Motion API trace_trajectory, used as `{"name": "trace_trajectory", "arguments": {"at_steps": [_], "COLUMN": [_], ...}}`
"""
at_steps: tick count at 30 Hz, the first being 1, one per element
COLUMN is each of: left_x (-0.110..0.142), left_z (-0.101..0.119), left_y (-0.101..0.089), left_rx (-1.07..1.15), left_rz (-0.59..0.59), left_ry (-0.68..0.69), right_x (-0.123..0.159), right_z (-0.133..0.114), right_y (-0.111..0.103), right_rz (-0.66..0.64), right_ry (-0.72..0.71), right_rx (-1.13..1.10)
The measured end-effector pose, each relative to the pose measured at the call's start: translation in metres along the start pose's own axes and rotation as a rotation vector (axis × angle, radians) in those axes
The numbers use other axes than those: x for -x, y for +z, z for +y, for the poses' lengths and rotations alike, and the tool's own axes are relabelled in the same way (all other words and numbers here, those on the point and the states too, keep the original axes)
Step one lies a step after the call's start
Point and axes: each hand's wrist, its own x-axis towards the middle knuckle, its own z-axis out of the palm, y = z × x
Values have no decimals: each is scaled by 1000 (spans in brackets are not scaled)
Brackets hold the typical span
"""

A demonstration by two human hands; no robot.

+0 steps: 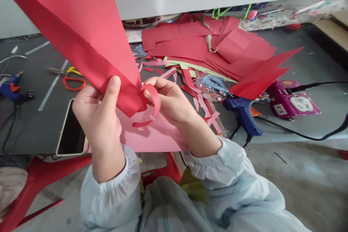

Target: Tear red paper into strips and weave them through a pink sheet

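A large folded sheet of red paper (92,25) slants up to the left in front of me. My left hand (100,116) is closed on its lower part, with the thumb lying on top. At the paper's lower right end, my right hand (168,99) pinches a narrow curled strip of red paper (154,101). The strip loops down and its free end hangs over a pink sheet (157,134) on the table. Whether the strip is still joined to the folded paper is hidden by my fingers.
Red paper sheets (185,45) are piled at the back, with paper scraps (201,103) before them. A blue glue gun (244,114) and purple box (293,99) stand right. Left lie orange-handled scissors (73,83), a phone (73,130) and another glue gun (12,88).
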Motion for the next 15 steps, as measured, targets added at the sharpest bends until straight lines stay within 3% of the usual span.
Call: {"name": "trace_trajectory", "arguments": {"at_steps": [5,11,15], "left_x": [-2,-2,-3], "left_z": [-1,-3,-3], "left_y": [1,3,2], "left_rx": [-15,120,137], "left_rz": [-3,15,5], "left_ry": [9,51,27], "right_x": [0,1,1], "right_z": [1,1,-2], "right_y": [0,-1,-3], "right_rz": [22,-2,15], "right_ry": [-11,-20,38], "right_rx": [-3,-52,-15]}}
